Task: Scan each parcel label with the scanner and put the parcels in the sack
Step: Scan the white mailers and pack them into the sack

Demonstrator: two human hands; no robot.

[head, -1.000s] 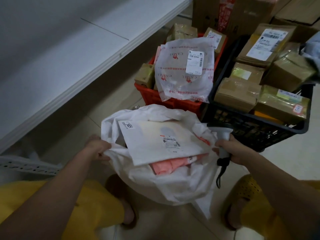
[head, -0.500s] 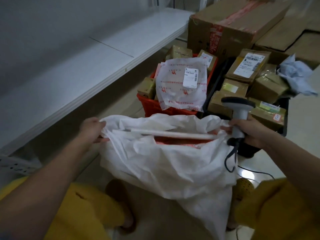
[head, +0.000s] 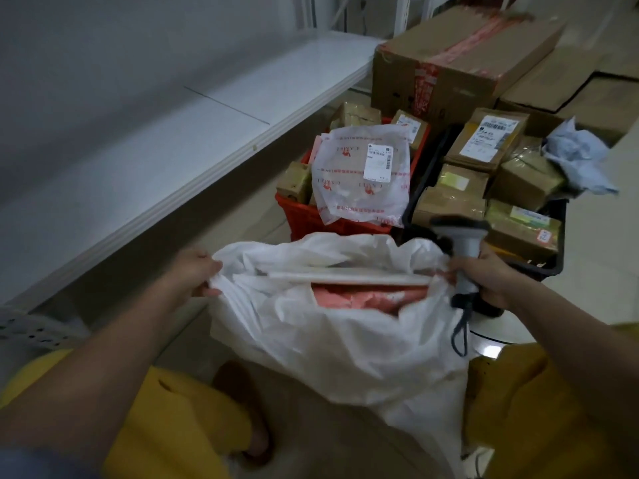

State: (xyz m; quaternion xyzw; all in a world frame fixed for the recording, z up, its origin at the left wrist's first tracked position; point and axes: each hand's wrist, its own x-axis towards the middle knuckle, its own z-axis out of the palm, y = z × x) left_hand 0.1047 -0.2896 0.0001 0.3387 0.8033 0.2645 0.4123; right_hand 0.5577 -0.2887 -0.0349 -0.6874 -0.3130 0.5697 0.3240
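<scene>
The sack (head: 328, 340), white and crumpled, stands open on the floor between the person's knees, its mouth facing up. Inside it, a flat white parcel (head: 345, 276) lies edge-on across the mouth, and a pink parcel (head: 359, 299) lies just beneath it. The left hand (head: 198, 273) is closed on the left rim of the sack, pinching the fabric. The right hand (head: 491, 276) is closed around the grip of the scanner (head: 461, 250) and touches the right rim of the sack; the scanner head points away from the person, and its dark cord (head: 461, 331) loops down below the hand. Beyond the sack stands a red crate (head: 311, 217) holding small brown boxes and, on top, a white bag (head: 363, 178) with red print and a label (head: 378, 162) facing up. Just to the right of the red crate stands a black crate (head: 549, 261) filled with brown taped boxes; one box (head: 487, 138) at its far edge carries a white label. A large carton (head: 460, 60) with red tape stands behind both crates. A white shelf (head: 155, 160) runs along the left side.
</scene>
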